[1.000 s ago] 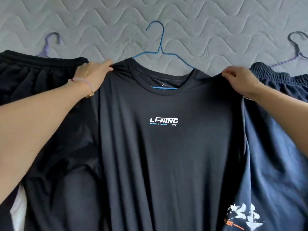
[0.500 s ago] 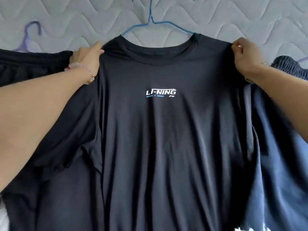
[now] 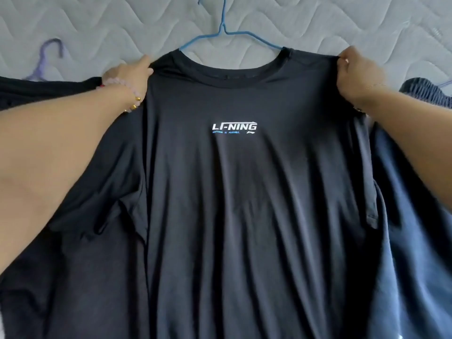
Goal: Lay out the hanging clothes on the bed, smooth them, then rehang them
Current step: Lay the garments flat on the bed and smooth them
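Head view. A black T-shirt [image 3: 232,204] fills the centre of the frame, lying front-up on a quilted grey bed [image 3: 110,25]. The bed surface shows bare only in a strip across the top of the frame. To either side the room is taken. A black garment [image 3: 49,91] lies along the left edge and a navy garment [image 3: 415,192] along the right edge, and the shirt's sleeves overlap both. The shirt's lower part runs out of the bottom of the frame, so its hem is not visible.

The shirt's long axis runs from top to bottom of the frame, with the collar toward the top and the white chest logo [image 3: 234,127] reading upright. A blue hanger [image 3: 221,33] emerges from the neck opening; its hook passes out of the top edge. A purple hanger [image 3: 45,62] lies at upper left, apart from the shirt.

The left hand [image 3: 129,74], with a beaded bracelet [image 3: 122,86] at the wrist, grips the shoulder edge at centre left, its fingers tucked behind the cloth. The right hand [image 3: 357,72] pinches the opposite shoulder at upper right, fingers curled round a fold. The fabric between the two hands is drawn level.
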The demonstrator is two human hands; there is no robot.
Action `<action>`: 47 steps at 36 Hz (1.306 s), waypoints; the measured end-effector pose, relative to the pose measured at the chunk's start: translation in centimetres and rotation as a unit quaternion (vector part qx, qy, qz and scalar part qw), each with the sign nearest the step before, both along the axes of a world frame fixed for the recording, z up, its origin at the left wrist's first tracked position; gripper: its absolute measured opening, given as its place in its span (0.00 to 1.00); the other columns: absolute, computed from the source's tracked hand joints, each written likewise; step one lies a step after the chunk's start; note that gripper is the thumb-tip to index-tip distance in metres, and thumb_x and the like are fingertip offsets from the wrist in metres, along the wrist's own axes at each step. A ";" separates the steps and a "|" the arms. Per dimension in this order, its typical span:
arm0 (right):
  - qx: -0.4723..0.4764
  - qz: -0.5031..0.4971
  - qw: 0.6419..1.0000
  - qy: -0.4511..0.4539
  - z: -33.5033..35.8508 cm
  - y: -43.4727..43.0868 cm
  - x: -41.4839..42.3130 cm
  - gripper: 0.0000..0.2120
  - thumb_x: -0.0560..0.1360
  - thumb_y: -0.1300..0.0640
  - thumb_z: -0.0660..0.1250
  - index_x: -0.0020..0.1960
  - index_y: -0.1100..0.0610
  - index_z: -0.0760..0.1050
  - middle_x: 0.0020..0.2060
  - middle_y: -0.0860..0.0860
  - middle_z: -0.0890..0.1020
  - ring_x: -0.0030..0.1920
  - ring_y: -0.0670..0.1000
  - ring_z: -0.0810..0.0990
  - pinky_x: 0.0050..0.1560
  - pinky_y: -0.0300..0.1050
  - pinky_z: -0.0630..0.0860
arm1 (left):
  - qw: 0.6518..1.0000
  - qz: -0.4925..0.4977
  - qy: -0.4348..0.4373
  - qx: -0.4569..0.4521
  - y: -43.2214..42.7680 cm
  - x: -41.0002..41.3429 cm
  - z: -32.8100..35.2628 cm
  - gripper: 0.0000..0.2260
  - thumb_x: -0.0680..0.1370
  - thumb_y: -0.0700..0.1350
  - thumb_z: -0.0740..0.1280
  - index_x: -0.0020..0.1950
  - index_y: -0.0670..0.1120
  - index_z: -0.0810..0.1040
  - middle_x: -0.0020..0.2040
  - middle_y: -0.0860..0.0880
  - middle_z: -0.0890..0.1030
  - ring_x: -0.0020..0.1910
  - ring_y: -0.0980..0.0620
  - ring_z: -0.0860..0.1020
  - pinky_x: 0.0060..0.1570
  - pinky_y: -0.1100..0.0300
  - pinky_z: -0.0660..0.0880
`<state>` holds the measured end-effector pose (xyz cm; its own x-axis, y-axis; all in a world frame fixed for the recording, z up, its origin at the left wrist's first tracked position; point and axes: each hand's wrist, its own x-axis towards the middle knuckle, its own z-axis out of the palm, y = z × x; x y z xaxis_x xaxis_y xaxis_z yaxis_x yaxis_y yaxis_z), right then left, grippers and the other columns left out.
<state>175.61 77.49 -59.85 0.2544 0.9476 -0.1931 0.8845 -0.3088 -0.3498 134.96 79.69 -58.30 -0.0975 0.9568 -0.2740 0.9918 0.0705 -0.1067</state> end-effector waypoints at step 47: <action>-0.261 -0.370 0.832 0.320 22.6 -73.4 -1.2 0.09 0.75 0.69 0.61 0.46 0.63 0.79 0.34 0.58 0.81 0.33 0.53 0.77 0.34 0.42 0.72 | 0.805 0.287 -0.424 -0.298 -64.5 5.0 20.1 0.10 0.77 0.34 0.60 0.42 0.47 0.76 0.39 0.46 0.81 0.35 0.51 0.76 0.33 0.62 0.69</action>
<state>174.43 4.07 -37.23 0.4174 0.3221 -0.8497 0.0684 -0.9436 -0.3240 139.97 15.20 -38.22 -0.0132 0.4936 -0.8696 0.5478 0.7311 0.4066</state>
